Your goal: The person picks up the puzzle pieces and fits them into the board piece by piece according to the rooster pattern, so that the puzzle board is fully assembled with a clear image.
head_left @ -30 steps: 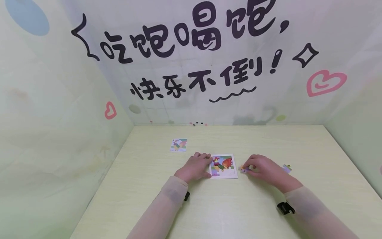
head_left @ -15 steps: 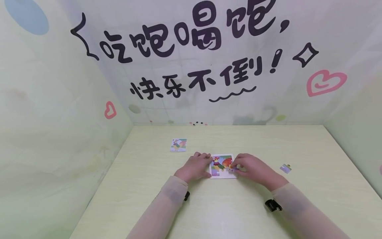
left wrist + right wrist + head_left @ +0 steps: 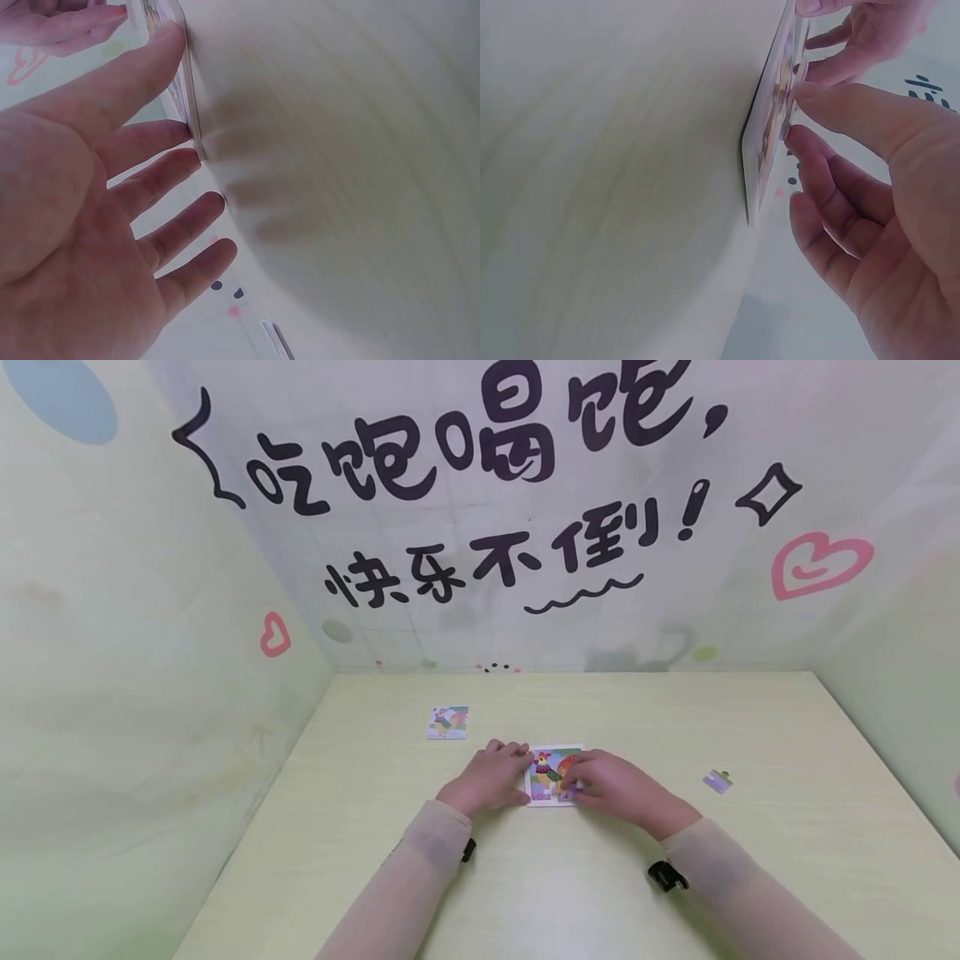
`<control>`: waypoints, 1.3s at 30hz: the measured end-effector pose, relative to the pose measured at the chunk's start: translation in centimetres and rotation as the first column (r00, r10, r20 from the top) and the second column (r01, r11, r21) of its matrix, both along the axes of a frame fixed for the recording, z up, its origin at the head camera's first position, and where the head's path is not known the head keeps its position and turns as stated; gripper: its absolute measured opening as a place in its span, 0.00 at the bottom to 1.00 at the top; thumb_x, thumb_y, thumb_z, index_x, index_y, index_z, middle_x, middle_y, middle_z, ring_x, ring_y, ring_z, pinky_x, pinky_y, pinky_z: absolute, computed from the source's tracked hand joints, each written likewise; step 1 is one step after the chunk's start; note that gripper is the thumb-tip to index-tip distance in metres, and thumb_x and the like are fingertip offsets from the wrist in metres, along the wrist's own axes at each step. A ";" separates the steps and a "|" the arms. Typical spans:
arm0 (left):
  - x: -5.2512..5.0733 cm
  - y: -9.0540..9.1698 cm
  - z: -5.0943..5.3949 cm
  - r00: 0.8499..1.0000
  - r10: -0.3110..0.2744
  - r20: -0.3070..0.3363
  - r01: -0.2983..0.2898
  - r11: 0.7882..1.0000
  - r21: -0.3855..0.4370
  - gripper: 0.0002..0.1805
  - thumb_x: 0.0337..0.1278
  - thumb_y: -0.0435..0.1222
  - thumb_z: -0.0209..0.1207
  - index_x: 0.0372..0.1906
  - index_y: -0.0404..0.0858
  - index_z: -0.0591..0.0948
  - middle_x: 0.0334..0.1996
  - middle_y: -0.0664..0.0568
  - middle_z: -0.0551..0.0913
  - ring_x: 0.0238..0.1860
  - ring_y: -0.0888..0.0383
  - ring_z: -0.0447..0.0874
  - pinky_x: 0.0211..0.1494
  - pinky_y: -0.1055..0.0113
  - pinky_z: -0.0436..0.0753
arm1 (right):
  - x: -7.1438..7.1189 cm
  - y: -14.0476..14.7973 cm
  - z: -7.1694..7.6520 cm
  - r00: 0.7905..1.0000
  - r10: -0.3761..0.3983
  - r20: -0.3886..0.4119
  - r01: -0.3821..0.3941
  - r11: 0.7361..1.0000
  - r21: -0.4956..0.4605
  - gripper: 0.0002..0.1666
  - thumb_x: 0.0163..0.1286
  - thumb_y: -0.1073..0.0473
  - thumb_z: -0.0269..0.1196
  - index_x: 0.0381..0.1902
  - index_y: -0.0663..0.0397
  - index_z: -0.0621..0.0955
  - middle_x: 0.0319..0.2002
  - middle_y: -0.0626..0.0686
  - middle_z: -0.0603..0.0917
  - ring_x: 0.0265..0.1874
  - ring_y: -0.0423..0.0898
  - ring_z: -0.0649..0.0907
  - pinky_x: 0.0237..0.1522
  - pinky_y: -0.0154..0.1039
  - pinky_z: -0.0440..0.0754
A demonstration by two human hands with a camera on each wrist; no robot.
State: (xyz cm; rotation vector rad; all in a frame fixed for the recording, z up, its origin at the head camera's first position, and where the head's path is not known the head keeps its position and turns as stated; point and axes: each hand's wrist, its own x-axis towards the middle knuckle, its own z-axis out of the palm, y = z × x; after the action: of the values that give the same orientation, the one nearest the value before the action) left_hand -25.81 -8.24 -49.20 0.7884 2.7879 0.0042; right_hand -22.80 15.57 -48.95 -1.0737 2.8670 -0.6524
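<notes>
A square puzzle tray (image 3: 555,804) with a white border and a rooster picture lies flat mid-table. My left hand (image 3: 489,779) rests against its left side, thumb and fingers stretched along the edge. Over the tray's lower right part, my right hand (image 3: 617,788) pinches a small puzzle piece (image 3: 567,795) between thumb and index finger. In the right wrist view, those fingertips touch the tray's picture surface, and the piece is mostly hidden. One loose puzzle piece (image 3: 717,782), pale purple with a greenish tab, lies to the right of the right hand.
A small square rooster card (image 3: 447,723) lies at the back left of the wooden table (image 3: 525,885). Printed cloth walls with black lettering enclose the table at the back and sides. Black wrist devices (image 3: 667,876) sit under both forearms.
My right hand has moved left from beside the tray, carrying the puzzle piece onto its lower right part. The left hand stays at the tray's left edge.
</notes>
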 end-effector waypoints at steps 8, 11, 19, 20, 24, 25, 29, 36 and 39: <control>-0.1 -0.1 -0.1 1.000 -0.008 0.002 0.008 1.000 0.001 0.43 0.62 0.57 0.67 0.79 0.49 0.67 0.79 0.55 0.66 0.75 0.48 0.64 0.75 0.51 0.73 | 0.1 -0.7 -0.5 1.000 -0.009 -0.021 0.009 1.000 0.020 0.07 0.63 0.63 0.74 0.40 0.50 0.91 0.46 0.49 0.88 0.47 0.49 0.85 0.52 0.48 0.87; -0.2 -0.1 -0.1 1.000 -0.010 0.003 0.010 1.000 -0.001 0.44 0.62 0.57 0.67 0.79 0.49 0.66 0.79 0.55 0.66 0.76 0.48 0.64 0.75 0.51 0.73 | 0.2 -0.8 -0.4 0.999 -0.012 -0.035 0.013 0.999 0.032 0.07 0.63 0.63 0.74 0.40 0.50 0.91 0.47 0.50 0.89 0.48 0.50 0.85 0.53 0.48 0.87; -0.2 -0.1 0.1 1.000 -0.013 -0.001 0.013 1.000 -0.007 0.43 0.63 0.57 0.66 0.79 0.49 0.66 0.79 0.55 0.66 0.76 0.48 0.64 0.74 0.51 0.73 | 0.0 -1.2 -0.3 0.996 0.017 -0.086 -0.012 0.998 0.058 0.07 0.62 0.63 0.75 0.39 0.51 0.92 0.47 0.53 0.89 0.47 0.51 0.86 0.52 0.48 0.87; -0.2 -0.1 0.1 1.000 -0.014 -0.002 0.014 1.000 -0.009 0.43 0.63 0.57 0.66 0.79 0.49 0.66 0.79 0.55 0.66 0.76 0.48 0.64 0.74 0.51 0.73 | 0.0 -1.2 -0.3 0.995 0.022 -0.098 -0.016 0.998 0.060 0.07 0.62 0.63 0.75 0.39 0.51 0.92 0.47 0.53 0.89 0.47 0.51 0.86 0.52 0.48 0.87; -0.1 0.0 0.1 1.000 -0.016 -0.008 0.015 1.000 -0.016 0.43 0.62 0.57 0.66 0.79 0.48 0.67 0.79 0.56 0.66 0.75 0.48 0.65 0.73 0.51 0.74 | 0.0 -1.3 -0.3 0.991 0.025 -0.130 -0.015 0.997 0.073 0.06 0.61 0.62 0.76 0.38 0.50 0.92 0.44 0.51 0.88 0.45 0.50 0.86 0.50 0.46 0.88; -0.1 0.0 0.2 1.000 -0.015 -0.007 0.015 1.000 -0.018 0.43 0.62 0.57 0.66 0.79 0.48 0.67 0.79 0.56 0.66 0.75 0.47 0.65 0.73 0.51 0.74 | 0.0 -1.3 -0.3 0.991 0.021 -0.130 -0.011 0.997 0.076 0.06 0.61 0.62 0.76 0.38 0.50 0.92 0.44 0.51 0.88 0.45 0.49 0.86 0.50 0.46 0.88; 0.0 0.1 0.3 1.000 -0.019 -0.019 0.019 0.999 -0.028 0.43 0.62 0.57 0.67 0.79 0.48 0.67 0.79 0.56 0.66 0.75 0.47 0.66 0.73 0.52 0.75 | 0.0 -1.4 -0.2 0.991 0.010 -0.130 0.002 0.996 0.088 0.05 0.61 0.61 0.76 0.37 0.49 0.92 0.44 0.51 0.88 0.45 0.49 0.86 0.50 0.46 0.87; 0.0 0.0 0.2 0.999 -0.035 -0.037 0.033 0.999 -0.040 0.43 0.62 0.58 0.66 0.79 0.48 0.68 0.78 0.56 0.67 0.74 0.47 0.67 0.71 0.52 0.76 | 0.1 -1.3 -0.3 0.993 0.005 -0.117 0.004 0.997 0.075 0.05 0.61 0.61 0.76 0.36 0.49 0.93 0.44 0.51 0.88 0.45 0.49 0.86 0.50 0.46 0.87; 0.0 0.0 0.1 0.999 -0.036 -0.041 0.034 0.998 -0.043 0.43 0.62 0.58 0.66 0.78 0.48 0.68 0.78 0.56 0.67 0.74 0.47 0.67 0.71 0.53 0.76 | 0.0 -1.2 -0.4 0.995 -0.002 -0.100 0.008 0.998 0.060 0.04 0.62 0.62 0.75 0.36 0.49 0.93 0.45 0.51 0.87 0.45 0.49 0.86 0.50 0.46 0.87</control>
State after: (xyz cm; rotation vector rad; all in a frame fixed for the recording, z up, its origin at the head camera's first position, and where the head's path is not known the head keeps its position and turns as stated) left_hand -25.82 -8.20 -49.06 0.8361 2.8027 -0.0785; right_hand -22.78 14.33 -49.36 -1.1223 2.9529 -0.5235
